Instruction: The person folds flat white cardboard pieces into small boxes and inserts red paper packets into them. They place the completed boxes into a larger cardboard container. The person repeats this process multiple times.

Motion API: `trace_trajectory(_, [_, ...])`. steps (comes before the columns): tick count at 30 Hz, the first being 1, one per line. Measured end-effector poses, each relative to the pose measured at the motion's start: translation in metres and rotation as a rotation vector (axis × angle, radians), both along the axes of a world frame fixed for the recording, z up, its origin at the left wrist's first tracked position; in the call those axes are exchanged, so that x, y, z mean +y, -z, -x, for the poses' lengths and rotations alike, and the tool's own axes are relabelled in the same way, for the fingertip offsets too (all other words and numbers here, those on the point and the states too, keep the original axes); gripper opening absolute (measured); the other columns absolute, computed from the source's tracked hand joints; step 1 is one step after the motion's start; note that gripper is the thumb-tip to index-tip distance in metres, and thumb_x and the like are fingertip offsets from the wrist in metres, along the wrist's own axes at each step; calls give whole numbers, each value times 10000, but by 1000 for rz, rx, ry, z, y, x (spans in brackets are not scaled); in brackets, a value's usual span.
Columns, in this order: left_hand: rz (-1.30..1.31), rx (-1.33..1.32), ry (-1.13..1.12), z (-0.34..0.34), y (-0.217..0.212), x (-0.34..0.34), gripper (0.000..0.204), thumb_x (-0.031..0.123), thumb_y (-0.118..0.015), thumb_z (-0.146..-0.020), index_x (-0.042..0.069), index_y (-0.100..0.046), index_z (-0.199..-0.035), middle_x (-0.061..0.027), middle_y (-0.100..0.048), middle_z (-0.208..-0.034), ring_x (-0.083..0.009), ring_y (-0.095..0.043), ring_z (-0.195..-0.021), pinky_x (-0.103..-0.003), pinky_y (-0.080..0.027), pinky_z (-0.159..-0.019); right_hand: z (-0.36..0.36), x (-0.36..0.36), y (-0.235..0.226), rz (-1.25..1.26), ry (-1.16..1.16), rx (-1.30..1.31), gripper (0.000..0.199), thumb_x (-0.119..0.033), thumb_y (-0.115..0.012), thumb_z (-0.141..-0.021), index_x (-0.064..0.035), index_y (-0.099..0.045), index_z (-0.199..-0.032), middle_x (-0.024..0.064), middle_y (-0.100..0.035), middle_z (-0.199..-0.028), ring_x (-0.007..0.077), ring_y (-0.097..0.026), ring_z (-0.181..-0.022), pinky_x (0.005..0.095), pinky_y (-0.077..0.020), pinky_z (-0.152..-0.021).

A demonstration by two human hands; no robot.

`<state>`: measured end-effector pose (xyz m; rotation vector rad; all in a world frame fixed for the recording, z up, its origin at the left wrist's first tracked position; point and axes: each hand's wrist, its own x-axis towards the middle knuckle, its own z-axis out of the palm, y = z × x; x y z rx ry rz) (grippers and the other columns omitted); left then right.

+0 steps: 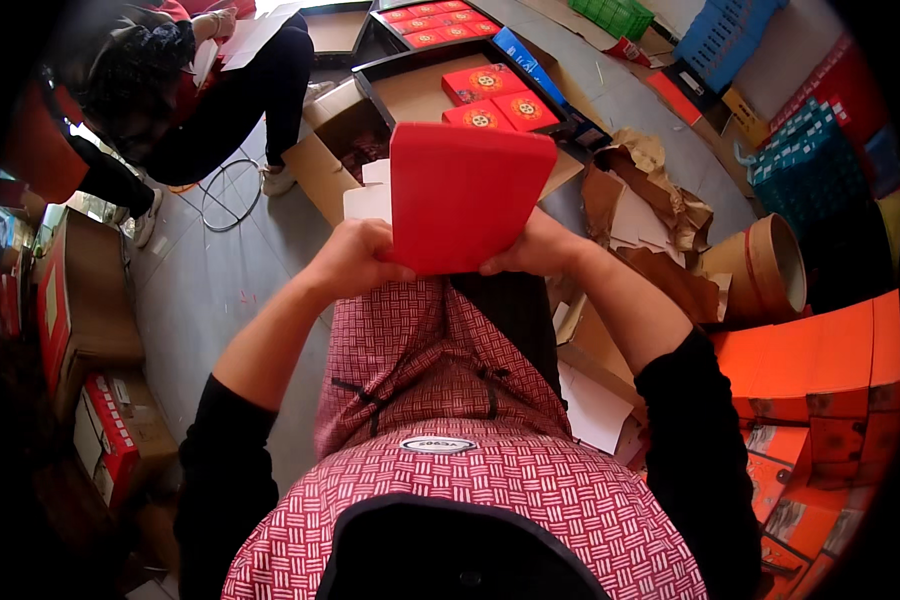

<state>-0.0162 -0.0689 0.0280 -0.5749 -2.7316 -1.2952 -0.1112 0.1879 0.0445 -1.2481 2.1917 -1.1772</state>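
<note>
Red box (473, 200), white flap (368, 196) out on its left side, held at its near end by both hands: left hand (358, 258) gripping one corner, right hand (542, 245) the other. Right of the right hand: crumpled brown paper (682, 200), then a cardboard tube (745, 268). Beyond both hands: black-rimmed tray (407, 92), patterned red boxes (485, 82) inside. Farther, past the left hand: person (225, 118) with white sheet (258, 40).

The red box (470, 200) looks smooth, matt card; the apron (530, 465), cloth.
</note>
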Motion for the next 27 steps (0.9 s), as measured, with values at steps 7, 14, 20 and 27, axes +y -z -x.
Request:
trace_trajectory(7, [391, 668, -78, -65, 34, 21, 83, 19, -651, -669, 40, -606, -735, -39, -590, -800, -184, -602, -765, -299, -511, -651, -28, 29, -17, -255, -533, -12, 453, -35, -766, -694, -63, -638, -1127, 104, -611, -1080, 249, -575, -1062, 340, -454, -931])
trace_trajectory(14, [428, 706, -29, -63, 34, 24, 96, 18, -665, -711, -11, -632, -796, -80, -636, -890, -231, -646, -878, -327, -547, -721, 96, -73, -15, -470, 10, 318, 689, -202, -846, -583, 4, -575, -1182, 164, -607, -1121, 296, -582, -1061, 348, -470, -902])
trace_trajectory(20, [423, 618, -92, -70, 42, 20, 55, 18, -630, -756, -3, -582, -741, -136, -659, -1090, -279, -617, -1088, -370, -528, -907, 96, -113, -27, -738, -126, 186, 562, -141, -831, -543, 9, -644, -1051, 161, -669, -912, 298, -657, -843, 384, -519, -777])
trace_trajectory(27, [420, 623, -105, -68, 50, 20, 74, 50, -608, -757, -7, -564, -736, -128, -667, -1069, -261, -638, -1056, -360, -539, -891, 42, -94, -24, -528, 126, 605, 238, -92, -690, -648, -46, -652, -878, 101, -670, -929, 266, -653, -899, 405, -526, -749])
